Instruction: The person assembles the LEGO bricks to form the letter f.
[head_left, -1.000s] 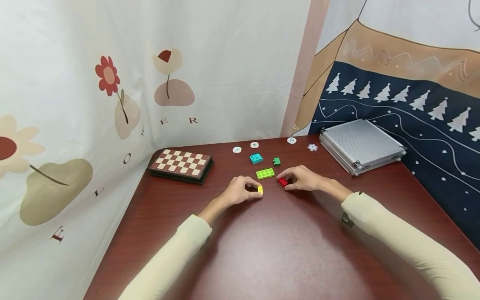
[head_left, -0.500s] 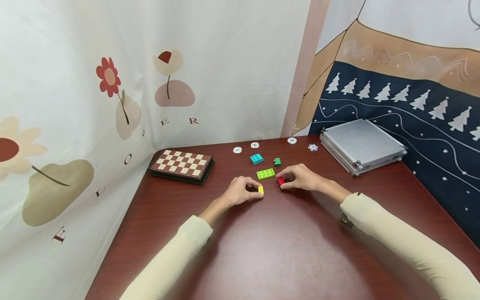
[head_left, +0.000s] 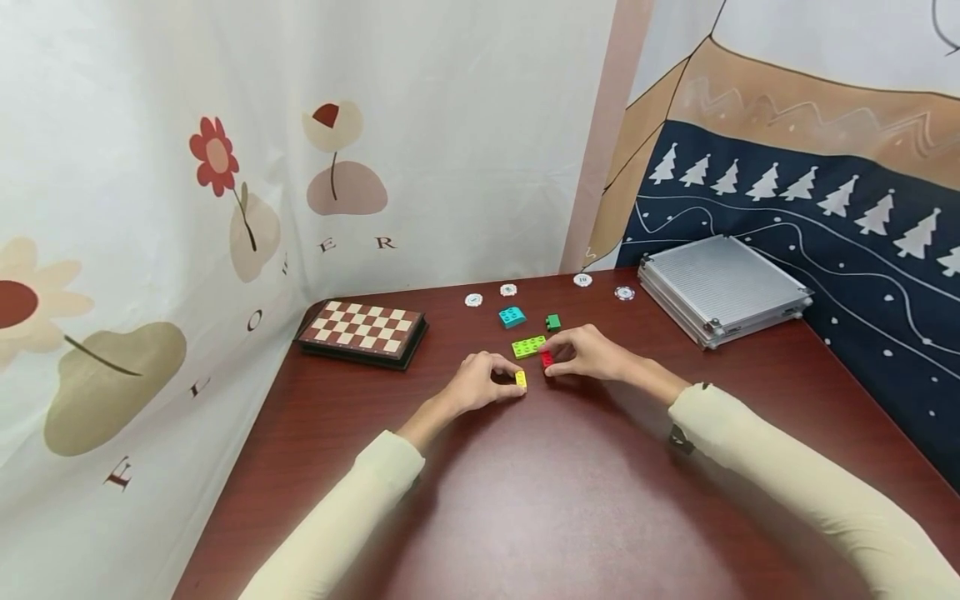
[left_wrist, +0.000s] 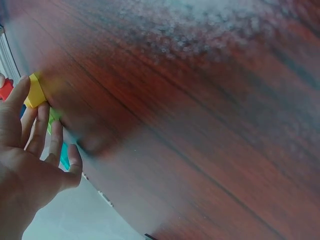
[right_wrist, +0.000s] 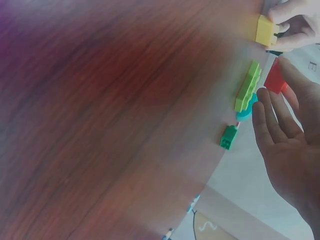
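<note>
Two pinched bricks over a table. Your left hand [head_left: 482, 382] pinches the yellow brick [head_left: 521, 379] between thumb and fingers; your right hand [head_left: 591, 352] pinches the red brick [head_left: 547, 360] likewise. Red lies to the right of yellow and slightly to the far side, with a narrow gap between them. In the head view both bricks have their longer visible side running roughly near to far, so they stand almost parallel; this gap and alignment are, in our judgement, the relation on which your coming move turns.

Just beyond the grips lies the lime brick [head_left: 529, 347], its long axis running left to right, across the line of the held bricks. Your right hand is the nearer to it: in the head view the red brick and fingertips overlap its right end, though you cannot tell whether they touch. Yellow stays apart, on the near side.

Farther out, the teal brick [head_left: 512, 317] lies beyond lime to the left, the green brick [head_left: 553, 322] to the right. Round chips [head_left: 582, 280] lie toward the far edge, the chessboard [head_left: 363, 327] at far left, and the metal case [head_left: 726, 283] at far right.
</note>
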